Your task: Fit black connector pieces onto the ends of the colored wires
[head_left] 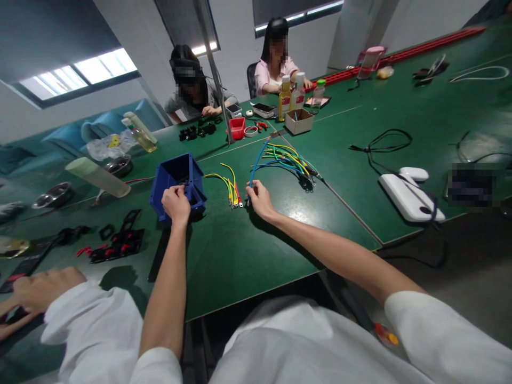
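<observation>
My right hand pinches a blue wire near its lower end, where a metal ring lug shows, and the wire rises in a curve toward the far side. My left hand is over the front of a blue plastic bin, fingers closed and curled inward. Whatever they hold, if anything, is hidden. Small dark parts lie in the bin. Between my hands rests a small group of yellow-green wires with lugs, one of them red. Beyond my right hand spreads a larger bundle of blue, yellow and green wires.
A metal pole stands past the bin. Farther back are a red tray, a cardboard box and bottles. A white power bank lies right. Two people sit opposite; another person's hand is at left.
</observation>
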Tool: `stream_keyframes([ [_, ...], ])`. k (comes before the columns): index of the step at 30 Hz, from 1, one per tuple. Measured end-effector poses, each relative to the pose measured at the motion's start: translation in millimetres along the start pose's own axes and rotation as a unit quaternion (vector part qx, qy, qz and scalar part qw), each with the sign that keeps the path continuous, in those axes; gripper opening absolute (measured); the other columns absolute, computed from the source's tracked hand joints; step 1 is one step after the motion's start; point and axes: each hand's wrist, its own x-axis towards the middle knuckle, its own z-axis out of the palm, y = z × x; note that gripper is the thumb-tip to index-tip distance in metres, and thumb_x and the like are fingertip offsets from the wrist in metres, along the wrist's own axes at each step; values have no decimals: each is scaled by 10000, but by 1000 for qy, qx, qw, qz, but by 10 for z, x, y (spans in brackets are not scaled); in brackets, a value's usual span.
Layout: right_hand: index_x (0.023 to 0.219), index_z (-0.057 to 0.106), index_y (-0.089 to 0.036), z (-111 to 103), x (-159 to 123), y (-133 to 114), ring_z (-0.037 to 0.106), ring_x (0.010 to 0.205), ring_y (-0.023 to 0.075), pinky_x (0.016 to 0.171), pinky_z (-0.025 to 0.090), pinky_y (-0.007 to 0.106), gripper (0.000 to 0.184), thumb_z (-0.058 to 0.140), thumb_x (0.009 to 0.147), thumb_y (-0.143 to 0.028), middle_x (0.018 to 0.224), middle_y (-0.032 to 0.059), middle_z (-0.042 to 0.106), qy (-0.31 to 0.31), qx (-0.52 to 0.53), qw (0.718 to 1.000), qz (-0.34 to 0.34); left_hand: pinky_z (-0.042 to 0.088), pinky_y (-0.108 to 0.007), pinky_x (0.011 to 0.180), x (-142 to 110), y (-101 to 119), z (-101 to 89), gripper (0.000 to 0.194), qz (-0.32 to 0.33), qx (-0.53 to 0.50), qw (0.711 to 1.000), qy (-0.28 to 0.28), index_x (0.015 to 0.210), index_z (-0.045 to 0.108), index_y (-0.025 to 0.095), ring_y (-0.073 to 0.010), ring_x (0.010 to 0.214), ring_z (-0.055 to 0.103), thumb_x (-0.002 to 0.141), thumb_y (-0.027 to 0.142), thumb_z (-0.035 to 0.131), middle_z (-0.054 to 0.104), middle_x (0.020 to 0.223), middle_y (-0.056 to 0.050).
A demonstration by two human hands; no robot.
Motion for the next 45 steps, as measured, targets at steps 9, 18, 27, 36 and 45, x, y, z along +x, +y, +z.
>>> stream_keyframes([
  [9, 1065, 405, -241, -2, -35, -6, 513, 532, 91, 535, 433, 204, 262, 330, 935, -456, 760, -47, 566, 5, 56, 998, -2, 437, -285, 942, -361, 76, 2, 376, -11, -84, 993, 76, 1095, 583, 151, -191, 1060, 597, 1005, 322, 260, 637, 1098, -112],
  [18, 1029, 381, -244, -1, -78, -37, 492, 478, 70, 482, 413, 191, 205, 359, 949, -432, 773, -54, 545, -20, 51, 998, -12, 445, -256, 889, -809, 205, 147, 373, 24, -149, 987, 52, 1033, 613, 141, -166, 976, 605, 1012, 354, 307, 644, 1048, -107],
  [27, 998, 404, -253, 38, -63, 38, 539, 494, 92, 489, 433, 227, 280, 512, 871, -479, 779, -40, 593, -6, 50, 998, -28, 459, -273, 830, -906, 220, 301, 330, 129, -255, 958, 1, 900, 676, 159, -178, 872, 626, 963, 409, 469, 672, 902, -76],
  [36, 837, 384, -250, 23, -44, 119, 557, 494, 118, 483, 430, 239, 368, 666, 777, -478, 619, -70, 539, 30, 70, 997, -22, 463, -278, 803, -913, 176, 383, 283, 124, -362, 924, -1, 947, 667, 165, -178, 831, 647, 916, 422, 552, 708, 898, -66],
  [45, 858, 398, -254, -26, -30, 127, 468, 361, 97, 360, 353, 208, 436, 747, 723, -478, 502, -119, 479, 17, 167, 986, 11, 436, -244, 695, -894, 168, 337, 346, 77, -352, 933, -31, 877, 653, 164, -150, 678, 622, 937, 464, 490, 661, 713, -25],
])
